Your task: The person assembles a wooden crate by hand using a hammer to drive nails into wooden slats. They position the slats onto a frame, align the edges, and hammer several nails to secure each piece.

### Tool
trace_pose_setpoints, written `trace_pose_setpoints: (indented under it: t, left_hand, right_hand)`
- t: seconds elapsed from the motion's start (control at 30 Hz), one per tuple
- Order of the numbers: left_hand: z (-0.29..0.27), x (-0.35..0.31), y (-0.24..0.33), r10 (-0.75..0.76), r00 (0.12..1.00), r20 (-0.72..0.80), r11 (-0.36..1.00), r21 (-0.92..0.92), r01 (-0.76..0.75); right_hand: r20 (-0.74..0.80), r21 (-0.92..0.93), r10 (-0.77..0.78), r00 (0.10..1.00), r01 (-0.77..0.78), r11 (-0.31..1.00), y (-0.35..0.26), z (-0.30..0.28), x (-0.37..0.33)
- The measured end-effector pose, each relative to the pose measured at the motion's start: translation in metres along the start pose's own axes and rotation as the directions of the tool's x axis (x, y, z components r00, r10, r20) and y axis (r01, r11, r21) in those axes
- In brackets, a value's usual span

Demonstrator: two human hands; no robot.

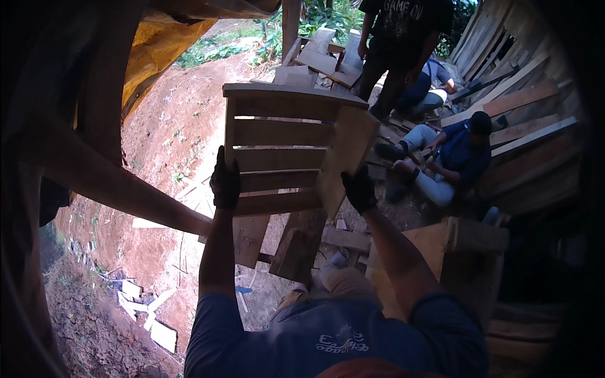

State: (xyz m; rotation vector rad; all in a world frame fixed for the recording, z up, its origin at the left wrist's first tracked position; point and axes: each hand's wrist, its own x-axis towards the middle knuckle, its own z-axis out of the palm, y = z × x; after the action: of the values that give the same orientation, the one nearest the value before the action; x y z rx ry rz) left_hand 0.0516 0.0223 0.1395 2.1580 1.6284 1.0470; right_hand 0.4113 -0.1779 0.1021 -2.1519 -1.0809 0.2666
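A slatted wooden crate is raised in front of me, its gapped slats showing between two solid side boards. My left hand, in a dark glove, is closed on the crate's left side near its lower corner. On the opposite side board, my right hand, also in a dark glove, grips the lower right edge. The fingers are partly hidden behind the wood. Below the crate, loose boards lie close to my legs.
Another wooden box stands at my right. A person sits on the ground at right; another person stands beyond the crate, with someone crouching behind. A thick timber slants in from the left. Boards are piled at the back.
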Motion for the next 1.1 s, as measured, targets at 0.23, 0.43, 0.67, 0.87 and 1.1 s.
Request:
trace_pose_setpoints:
  t: [0.23, 0.43, 0.67, 0.87, 1.1]
  left_hand:
    - [-0.015, -0.041, -0.016, -0.172, 0.985, 0.007, 0.982, 0.079, 0.171]
    - [-0.041, -0.098, -0.046, -0.287, 0.953, 0.098, 0.952, -0.076, 0.295]
    - [-0.068, -0.116, -0.049, -0.303, 0.932, 0.197, 0.945, 0.189, 0.267]
    - [-0.14, -0.121, 0.044, 0.274, 0.725, 0.632, 0.884, 0.133, -0.449]
    - [-0.134, -0.044, 0.292, 0.819, 0.379, 0.431, 0.426, -0.014, -0.905]
  right_hand:
    - [0.04, -0.032, -0.005, 0.999, 0.006, 0.999, -0.004, 0.003, -0.034]
    - [0.116, -0.018, -0.065, 0.991, 0.068, 0.998, -0.021, 0.0, -0.076]
    - [0.129, -0.016, -0.066, 0.989, 0.069, 0.997, -0.017, 0.004, -0.099]
    - [0.202, 0.024, 0.013, 0.979, -0.018, 1.0, -0.009, 0.004, -0.105]
    - [0.18, 0.169, -0.007, 0.984, -0.024, 0.985, 0.0, 0.013, -0.112]
